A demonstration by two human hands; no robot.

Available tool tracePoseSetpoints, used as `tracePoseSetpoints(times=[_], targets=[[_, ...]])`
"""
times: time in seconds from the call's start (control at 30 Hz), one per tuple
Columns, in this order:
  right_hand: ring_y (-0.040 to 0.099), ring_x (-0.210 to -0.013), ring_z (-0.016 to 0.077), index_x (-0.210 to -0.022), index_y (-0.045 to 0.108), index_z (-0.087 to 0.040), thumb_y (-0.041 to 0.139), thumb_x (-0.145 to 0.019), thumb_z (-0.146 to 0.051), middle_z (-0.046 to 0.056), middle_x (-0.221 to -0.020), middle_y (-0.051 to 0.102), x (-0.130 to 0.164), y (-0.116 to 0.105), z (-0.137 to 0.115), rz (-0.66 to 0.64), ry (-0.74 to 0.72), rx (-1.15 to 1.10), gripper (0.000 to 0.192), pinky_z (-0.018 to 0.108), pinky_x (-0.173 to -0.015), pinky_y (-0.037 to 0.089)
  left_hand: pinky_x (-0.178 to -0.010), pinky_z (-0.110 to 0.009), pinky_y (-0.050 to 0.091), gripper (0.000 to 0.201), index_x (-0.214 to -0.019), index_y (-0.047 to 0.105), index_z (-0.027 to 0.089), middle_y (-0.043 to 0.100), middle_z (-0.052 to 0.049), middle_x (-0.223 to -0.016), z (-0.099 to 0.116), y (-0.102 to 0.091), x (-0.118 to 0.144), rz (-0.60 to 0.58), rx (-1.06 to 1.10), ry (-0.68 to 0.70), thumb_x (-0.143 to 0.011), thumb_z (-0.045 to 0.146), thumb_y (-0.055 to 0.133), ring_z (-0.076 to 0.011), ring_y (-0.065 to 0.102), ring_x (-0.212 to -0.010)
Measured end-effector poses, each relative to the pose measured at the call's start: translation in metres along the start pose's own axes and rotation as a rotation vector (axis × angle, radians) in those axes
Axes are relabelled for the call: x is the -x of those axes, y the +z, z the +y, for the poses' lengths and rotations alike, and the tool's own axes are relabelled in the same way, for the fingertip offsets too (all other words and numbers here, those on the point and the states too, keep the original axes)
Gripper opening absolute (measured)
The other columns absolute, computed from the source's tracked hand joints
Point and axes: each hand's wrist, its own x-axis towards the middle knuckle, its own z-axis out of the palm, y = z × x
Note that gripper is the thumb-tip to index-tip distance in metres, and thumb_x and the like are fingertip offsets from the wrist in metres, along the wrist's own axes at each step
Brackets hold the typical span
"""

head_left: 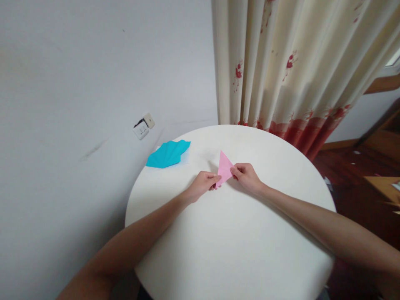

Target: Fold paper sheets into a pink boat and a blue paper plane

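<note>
A pink sheet of paper (224,167), folded into a triangle with one point upward, is held just over the white table. My left hand (204,183) pinches its lower left corner, thumb on the near face and fingers behind. At the paper's right corner my right hand (246,176) grips it between thumb and curled fingers. Some of the fingertips behind the paper are hidden. To the left of my hands, a piece of blue paper (168,154) with fan-like creases lies on the table.
The round white table (231,246) stands against a pale wall (93,75) with a socket (141,130) at the left. A cream curtain with red flowers (281,62) hangs behind it. Wooden furniture (383,187) is at the far right.
</note>
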Motion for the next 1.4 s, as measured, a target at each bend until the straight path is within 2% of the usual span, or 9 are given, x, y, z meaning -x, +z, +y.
tracePoseSetpoints(times=[0.13, 0.27, 0.4, 0.53, 0.6, 0.73, 0.87, 1.17, 1.4], targets=[[0.042, -0.052, 0.0125, -0.055, 0.053, -0.019, 0.056, -0.081, -0.051, 0.001, -0.053, 0.052, -0.005, -0.005, 0.006, 0.099, 0.042, -0.025, 0.042, 0.028, -0.052, 0.030, -0.054, -0.025, 0.037, 0.042, -0.075, 0.073, 0.013, 0.065, -0.005, -0.065, -0.002, 0.003, -0.001, 0.014, 0.009, -0.042, -0.079, 0.054, 0.070, -0.0121, 0.053, -0.055], [0.042, -0.051, 0.0127, -0.055, 0.053, -0.019, 0.058, -0.079, -0.054, 0.001, -0.052, 0.051, -0.011, -0.010, 0.011, 0.177, 0.063, -0.066, 0.042, 0.028, -0.051, 0.030, -0.053, -0.026, 0.037, 0.039, -0.071, 0.071, 0.014, 0.062, -0.004, -0.060, -0.002, 0.005, -0.002, 0.034, 0.011, -0.019, -0.080, 0.052, 0.069, -0.0117, 0.052, -0.053], [0.041, -0.051, 0.0121, -0.057, 0.052, -0.020, 0.063, -0.076, -0.060, 0.000, -0.053, 0.051, -0.014, -0.015, 0.011, 0.201, 0.089, -0.179, 0.045, 0.028, -0.051, 0.030, -0.053, -0.025, 0.036, 0.040, -0.068, 0.067, 0.015, 0.059, -0.002, -0.058, 0.002, 0.002, -0.001, 0.163, 0.045, 0.072, -0.084, 0.051, 0.063, -0.0113, 0.051, -0.053], [0.040, -0.051, 0.0114, -0.058, 0.053, -0.020, 0.065, -0.075, -0.062, -0.001, -0.054, 0.051, -0.012, -0.014, 0.007, 0.089, 0.089, -0.228, 0.047, 0.027, -0.051, 0.029, -0.055, -0.024, 0.039, 0.045, -0.093, 0.070, 0.015, 0.065, -0.004, -0.076, 0.006, 0.000, -0.001, 0.226, 0.152, 0.130, -0.085, 0.058, 0.063, -0.0133, 0.057, -0.064], [0.038, -0.051, 0.0103, -0.058, 0.052, -0.019, 0.065, -0.077, -0.062, -0.002, -0.054, 0.050, -0.008, -0.010, 0.005, -0.022, 0.071, -0.191, 0.049, 0.027, -0.051, 0.026, -0.056, -0.024, 0.039, 0.050, -0.099, 0.071, 0.014, 0.066, -0.005, -0.080, 0.005, 0.001, -0.002, 0.161, 0.189, 0.115, -0.083, 0.061, 0.066, -0.0143, 0.058, -0.067], [0.035, -0.050, 0.0086, -0.060, 0.052, -0.017, 0.061, -0.084, -0.062, -0.003, -0.054, 0.047, 0.001, -0.001, 0.002, -0.284, 0.007, -0.149, 0.051, 0.026, -0.050, 0.022, -0.068, -0.027, 0.043, 0.047, -0.090, 0.073, 0.011, 0.068, -0.007, -0.079, -0.001, 0.004, -0.003, 0.026, 0.251, 0.103, -0.080, 0.057, 0.073, -0.0162, 0.060, -0.072], [0.035, -0.050, 0.0082, -0.063, 0.053, -0.017, 0.060, -0.087, -0.063, -0.003, -0.056, 0.048, 0.008, 0.001, 0.001, -0.445, -0.007, -0.198, 0.053, 0.026, -0.049, 0.021, -0.081, -0.031, 0.045, 0.051, -0.106, 0.072, 0.012, 0.071, -0.009, -0.089, -0.002, 0.005, -0.003, -0.050, 0.438, 0.018, -0.078, 0.053, 0.077, -0.0210, 0.064, -0.084], [0.036, -0.050, 0.0079, -0.062, 0.054, -0.016, 0.063, -0.084, -0.066, -0.002, -0.055, 0.050, 0.009, 0.001, -0.002, -0.492, 0.017, -0.233, 0.056, 0.025, -0.049, 0.023, -0.081, -0.030, 0.048, 0.036, -0.101, 0.071, 0.015, 0.067, -0.008, -0.095, 0.001, -0.002, -0.002, -0.154, 0.602, 0.062, -0.089, 0.048, 0.068, -0.0203, 0.063, -0.088], [0.036, -0.050, 0.0082, -0.063, 0.055, -0.016, 0.062, -0.087, -0.063, -0.002, -0.055, 0.049, 0.008, 0.000, 0.007, -0.479, -0.005, -0.222, 0.054, 0.026, -0.050, 0.023, -0.082, -0.030, 0.048, 0.034, -0.101, 0.073, 0.013, 0.069, -0.010, -0.099, -0.001, -0.003, -0.005, -0.063, 0.614, 0.053, -0.084, 0.042, 0.074, -0.0197, 0.063, -0.088]])
